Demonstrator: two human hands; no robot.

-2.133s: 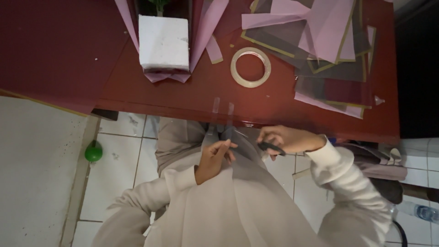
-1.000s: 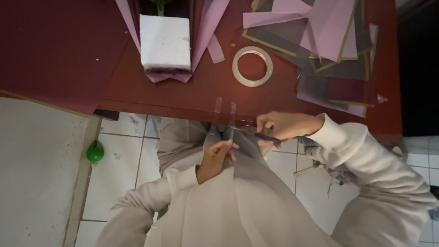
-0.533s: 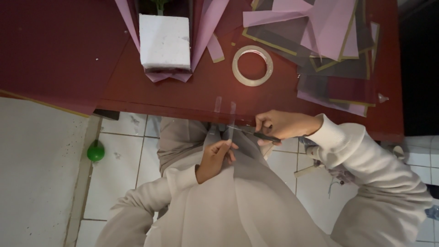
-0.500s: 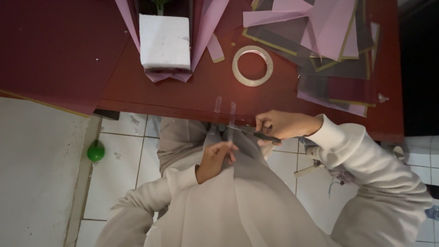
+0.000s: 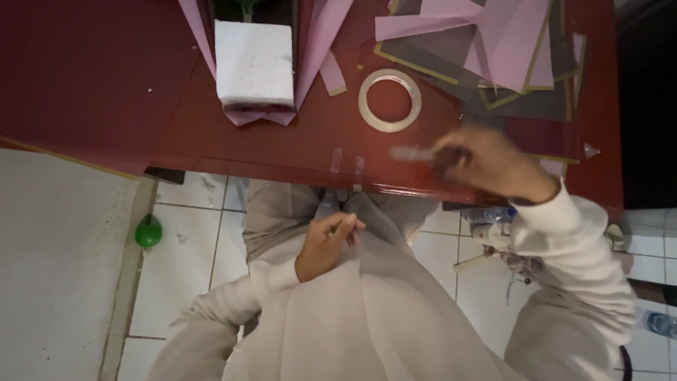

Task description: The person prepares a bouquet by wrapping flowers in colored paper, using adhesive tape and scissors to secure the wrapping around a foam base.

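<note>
right hand blurred above the bench, left hand pinching sheer fabric in the lap

the right hand [image 5: 493, 166] sits right of centre in the frame, over the near edge of the dark red bench [image 5: 92, 77], smeared by motion. a small pale strip [image 5: 410, 152] shows at its fingertips, just left of the hand; whether the fingers are closed on it i cannot tell through the blur.

the left hand [image 5: 326, 243] is at the centre of the frame, below the bench edge, its fingers pressed together on a fold of greyish sheer fabric [image 5: 381, 310] that spreads across the lap toward the bottom of the frame.

two short pieces of clear tape [image 5: 347, 161] are stuck on the bench edge, just above the left hand. a roll of clear tape [image 5: 389, 99] lies flat on the bench above centre. a white foam block [image 5: 254, 63] stands at the top of the frame on pink paper [image 5: 321, 49]. in the upper right lies a pile of pink and grey sheets [image 5: 493, 49] with yellowish edges. a green ball-like object [image 5: 148, 233] rests on the white floor tiles [image 5: 190, 268] at the left.
</note>
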